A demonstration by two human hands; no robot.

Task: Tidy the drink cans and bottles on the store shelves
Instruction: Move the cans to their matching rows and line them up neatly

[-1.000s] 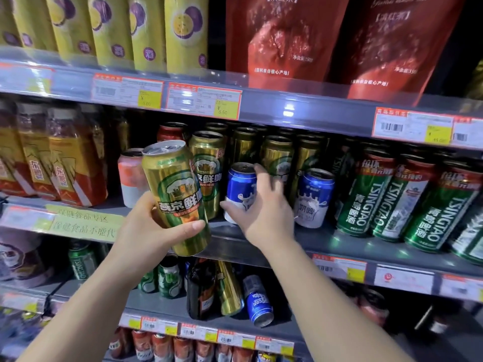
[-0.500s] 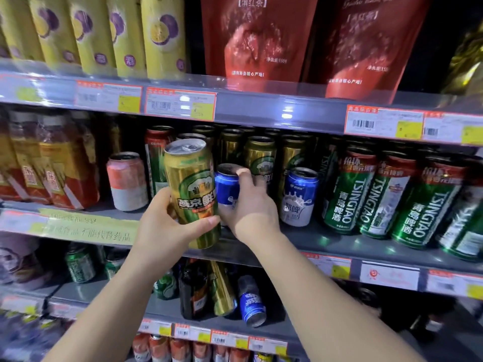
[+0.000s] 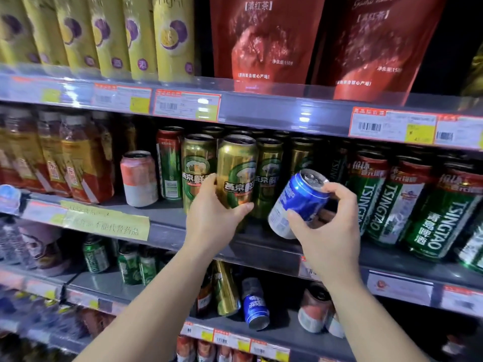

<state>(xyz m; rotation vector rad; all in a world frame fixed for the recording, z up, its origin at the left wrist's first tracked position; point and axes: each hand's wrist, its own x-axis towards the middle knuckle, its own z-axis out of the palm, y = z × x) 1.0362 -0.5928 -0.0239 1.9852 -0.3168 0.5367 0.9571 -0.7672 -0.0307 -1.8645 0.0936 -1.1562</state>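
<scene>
The right hand (image 3: 326, 231) is curling its thumb and fingers round a short blue-and-white aluminium can (image 3: 298, 202), holding it tilted just above the front edge of the grey metal middle shelf (image 3: 264, 246). The left hand (image 3: 211, 220) is gripping a tall gold aluminium beer can (image 3: 236, 173) upright at that front edge, in front of a row of matching gold cans (image 3: 270, 176). Tall green Tsingtao cans (image 3: 431, 212) are crowding the shelf's right side; a pink-and-white can (image 3: 138, 178) is standing towards the left.
</scene>
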